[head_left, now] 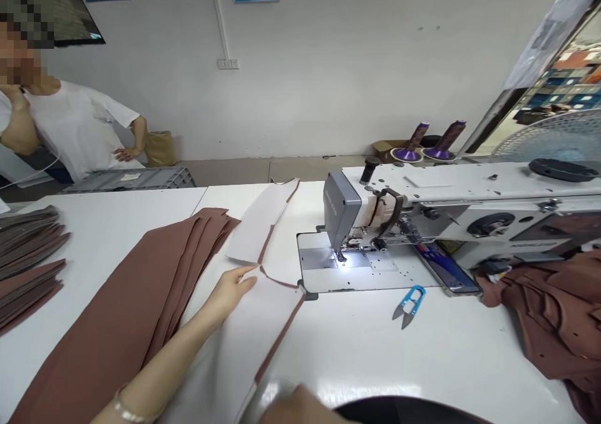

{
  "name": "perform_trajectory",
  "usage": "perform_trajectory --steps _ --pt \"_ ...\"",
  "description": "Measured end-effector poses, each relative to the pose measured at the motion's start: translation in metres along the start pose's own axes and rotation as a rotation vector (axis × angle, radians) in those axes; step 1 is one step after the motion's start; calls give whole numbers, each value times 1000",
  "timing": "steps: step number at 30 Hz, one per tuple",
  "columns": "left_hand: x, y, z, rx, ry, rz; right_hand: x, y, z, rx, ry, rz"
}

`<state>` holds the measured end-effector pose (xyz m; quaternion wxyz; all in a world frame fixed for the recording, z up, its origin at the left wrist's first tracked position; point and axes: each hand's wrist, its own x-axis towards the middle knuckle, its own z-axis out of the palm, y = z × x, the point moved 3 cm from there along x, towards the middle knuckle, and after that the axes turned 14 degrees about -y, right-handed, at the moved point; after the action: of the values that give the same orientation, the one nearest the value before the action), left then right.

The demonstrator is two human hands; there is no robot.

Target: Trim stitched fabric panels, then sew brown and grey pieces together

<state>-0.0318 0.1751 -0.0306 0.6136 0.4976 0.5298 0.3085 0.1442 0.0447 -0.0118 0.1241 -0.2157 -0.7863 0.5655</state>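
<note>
In the head view my left hand reaches in from the lower left. Its thumb and fingers are closed on the top edge of a white-backed fabric panel with a narrow brown border. Beyond it a similar white-backed panel lies on the table, meeting the first near my fingers. My right hand is at the bottom edge, smeared by motion and partly cut off, beside the near end of the held panel; its fingers cannot be made out. A stack of long brown panels lies left of my left hand.
A lit sewing machine stands right of the panels. Blue thread snips and a phone lie before it. Brown pieces are heaped at right, darker stacks at far left. A person stands behind a grey crate.
</note>
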Motion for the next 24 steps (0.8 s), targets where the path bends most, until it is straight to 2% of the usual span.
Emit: perform_trajectory --steps 2,4,5,7,10,12,17,19,24 --pt "-27 -10 -5 232 64 39 -6 13 -32 -19 118 107" --pt "-54 -19 -1 421 87 94 -5 29 -61 -24 197 244" --pt "-66 -21 4 495 88 140 -1 37 -71 21 177 288" --pt "-86 -21 17 640 101 270 9 50 -80 188 37 326" --pt "-107 -13 32 804 195 452 22 58 -79 426 -175 303" --pt "-113 -8 37 839 226 514 27 57 -76 513 -245 263" --pt "-112 -9 38 854 86 575 27 47 -75 620 -366 173" --pt "-110 -12 36 867 72 604 25 45 -76 612 -370 153" --pt "-108 -10 38 864 72 678 24 47 -77 580 -279 127"
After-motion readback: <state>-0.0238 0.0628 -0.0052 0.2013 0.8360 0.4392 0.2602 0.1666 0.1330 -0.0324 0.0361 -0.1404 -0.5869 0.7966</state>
